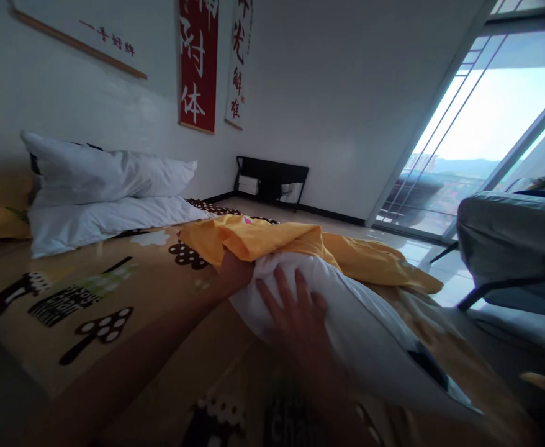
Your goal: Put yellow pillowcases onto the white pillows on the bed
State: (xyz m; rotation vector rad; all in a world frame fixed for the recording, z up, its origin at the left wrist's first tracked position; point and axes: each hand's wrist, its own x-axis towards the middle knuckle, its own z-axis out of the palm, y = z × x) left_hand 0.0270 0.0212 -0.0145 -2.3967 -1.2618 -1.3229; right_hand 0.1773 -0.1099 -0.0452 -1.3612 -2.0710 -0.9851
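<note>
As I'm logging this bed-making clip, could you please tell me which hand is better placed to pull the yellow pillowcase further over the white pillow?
Probably the left hand: it already reaches the yellow pillowcase edge, while the right hand lies flat on the white pillow.

The white pillow (356,323) under the right hand (295,310) was soft matt cloth, creased where the spread fingers (284,292) pressed it. The yellow pillowcase (272,239), bunched at its 12 o'clock end, was thin cloth in loose folds. The bed sheet (128,292) was smooth printed fabric, tan with black-and-white mushrooms. Two white pillows (109,192) at 10 o'clock looked cottony and wrinkled. The floor (412,248) at 2 o'clock was glossy.
</note>
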